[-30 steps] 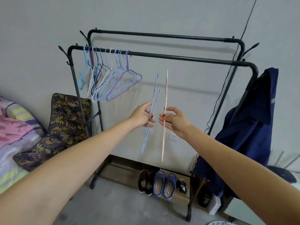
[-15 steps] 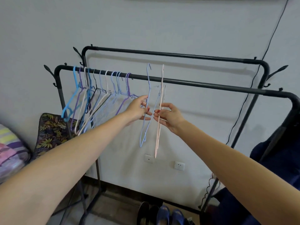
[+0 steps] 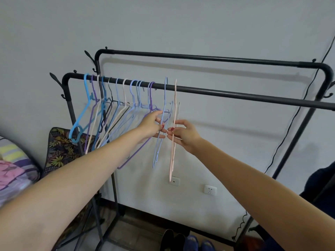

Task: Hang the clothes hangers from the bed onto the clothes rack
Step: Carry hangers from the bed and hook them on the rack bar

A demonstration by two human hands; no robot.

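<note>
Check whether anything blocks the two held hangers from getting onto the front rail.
Nothing visible does. The left hand pinches the thin light-blue wire hanger, the right hand the thin pale-pink wire hanger. Their hooks reach the black metal front rail on a bare stretch, right of the purple plastic hanger.

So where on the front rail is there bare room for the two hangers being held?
The black metal front rail is bare from the purple hanger's hook rightward to the bend. Left of that it is crowded with hooks. The left hand holds the light-blue wire hanger, the right hand the pale-pink one.
</note>
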